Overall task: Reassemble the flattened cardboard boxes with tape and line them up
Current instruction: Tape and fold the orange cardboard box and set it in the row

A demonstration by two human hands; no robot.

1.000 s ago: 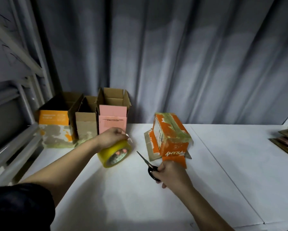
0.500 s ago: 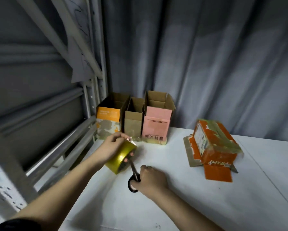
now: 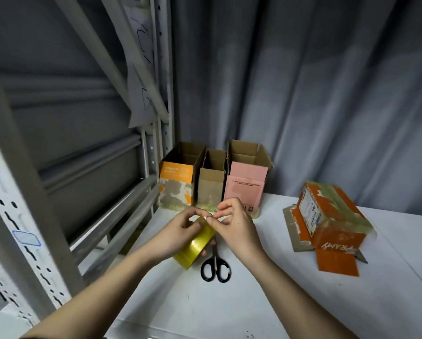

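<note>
My left hand [image 3: 175, 234] grips a yellow tape roll [image 3: 195, 245] just above the white table [image 3: 266, 302]. My right hand [image 3: 237, 226] pinches the loose tape end at the top of the roll. Black-handled scissors [image 3: 215, 264] lie on the table right below the roll, free of both hands. Three open boxes stand in a row at the back left: an orange-and-white box [image 3: 175, 184], a plain brown box [image 3: 210, 184] and a pink box [image 3: 245, 185]. An orange taped box [image 3: 332, 216] lies on its side to the right, with flaps spread under it.
A grey metal shelving rack [image 3: 65, 192] runs along the table's left edge. A grey curtain [image 3: 303, 94] hangs behind the table. The table's front edge is near the bottom of the view.
My right hand has put the scissors down on the table and moved up to pinch the tape end. The view has swung left, and the roll now sits closer to the row of boxes.
</note>
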